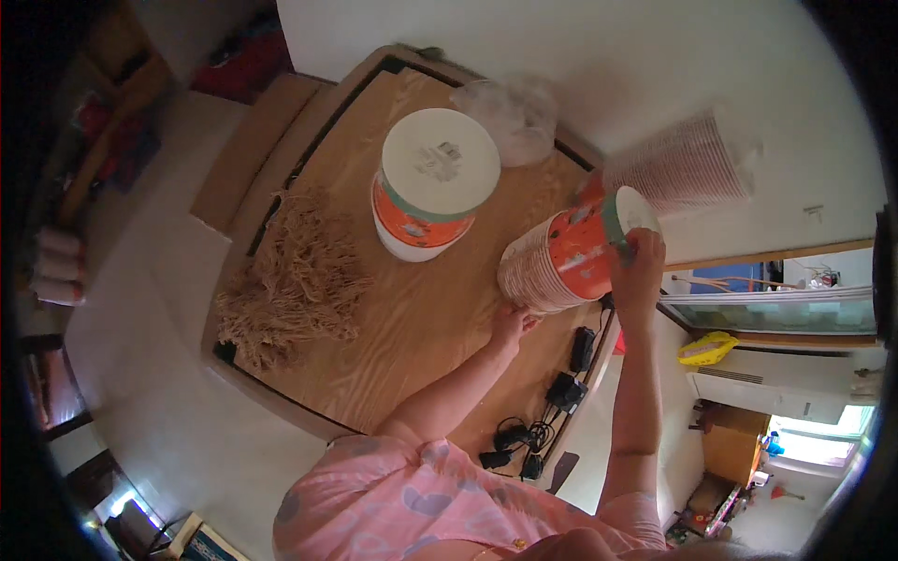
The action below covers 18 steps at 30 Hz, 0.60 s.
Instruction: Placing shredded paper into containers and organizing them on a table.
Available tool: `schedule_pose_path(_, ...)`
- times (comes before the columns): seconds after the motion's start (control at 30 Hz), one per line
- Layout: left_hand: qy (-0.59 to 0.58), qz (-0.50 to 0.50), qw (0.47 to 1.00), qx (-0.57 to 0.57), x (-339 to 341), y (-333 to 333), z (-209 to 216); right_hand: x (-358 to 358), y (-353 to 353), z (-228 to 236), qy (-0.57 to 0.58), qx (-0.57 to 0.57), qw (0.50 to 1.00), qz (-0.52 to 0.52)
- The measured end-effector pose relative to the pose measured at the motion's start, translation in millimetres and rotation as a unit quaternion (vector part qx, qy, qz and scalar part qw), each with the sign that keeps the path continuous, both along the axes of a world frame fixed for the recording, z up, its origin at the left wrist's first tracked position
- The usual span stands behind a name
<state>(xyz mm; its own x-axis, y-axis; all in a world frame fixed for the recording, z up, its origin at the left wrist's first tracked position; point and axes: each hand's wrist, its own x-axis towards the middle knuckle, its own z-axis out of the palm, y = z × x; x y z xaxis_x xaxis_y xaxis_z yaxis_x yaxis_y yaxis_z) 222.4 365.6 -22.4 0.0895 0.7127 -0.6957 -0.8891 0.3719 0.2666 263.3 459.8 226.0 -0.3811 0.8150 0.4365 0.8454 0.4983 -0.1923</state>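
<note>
A nested stack of orange paper buckets (580,251) with pale rims lies tilted on the right part of the wood-grain table (412,346). My right hand (644,254) is closed round its green-banded base end, at the upper right. At the rim end, my left hand (514,323) holds the stack from its near underside; some of its fingers are hidden. Left of this stack, another orange and white paper bucket (426,220) stands upside down, its white base facing up.
A tangled heap of brown, string-like strands (295,280) covers the table's left side. Clear plastic (514,117) lies at the back. A wrapped stack of buckets (678,164) rests by the wall. Black adapters and cables (552,402) lie along the right edge.
</note>
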Motion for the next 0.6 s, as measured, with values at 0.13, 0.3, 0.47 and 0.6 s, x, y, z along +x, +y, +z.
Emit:
schedule_pose_path(0.13,0.010,-0.016,1.000,-0.006,-2.5,-8.3,7.9,-0.2,-10.6,-4.3,0.007,0.003,0.999,-0.031)
schedule_pose_path(0.3,0.084,-0.083,0.993,0.010,-5.5,-20.8,-25.8,-5.5,-15.0,-2.1,0.013,0.006,0.999,-0.039)
schedule_pose_path(0.47,0.050,-0.003,0.999,-0.018,12.9,-21.8,-19.1,-13.5,-27.9,-11.9,-0.009,-0.019,0.999,-0.048)
schedule_pose_path(0.6,-0.014,0.022,0.999,-0.019,20.6,-23.5,-30.4,-35.2,-52.6,-15.4,-0.067,-0.008,0.997,-0.033)
